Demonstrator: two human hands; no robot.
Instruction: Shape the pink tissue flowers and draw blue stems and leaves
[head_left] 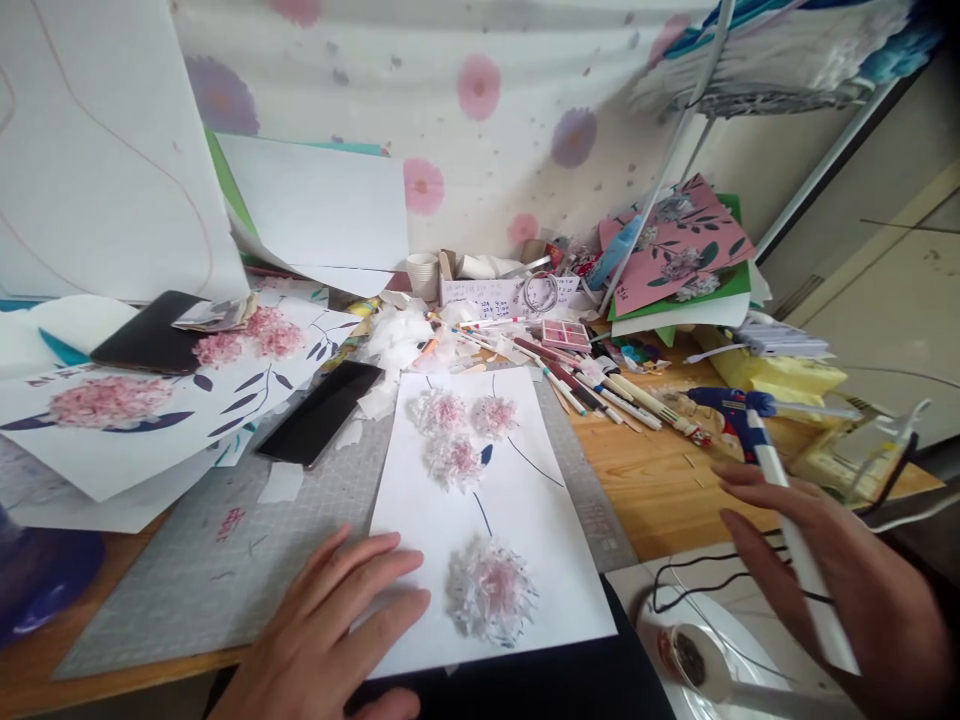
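Observation:
My left hand (334,625) lies flat, fingers apart, on the lower left corner of a white sheet (517,500). The sheet carries several fluffy pink-and-white paper flowers (457,430), with one larger flower (490,590) near its bottom and thin drawn stems. My right hand (832,570) is off to the right, closed around a white marker pen (799,545) with a blue cap that points up and away. The sheet rests on a grey cutting mat (247,540).
A black phone (319,412) lies on the mat's upper left; another dark device (150,335) sits on flower artwork sheets (112,420). Pens and pencils (592,385) are scattered behind. A blue glue gun (724,405), yellow pouch (780,375), and black cable (697,585) lie right.

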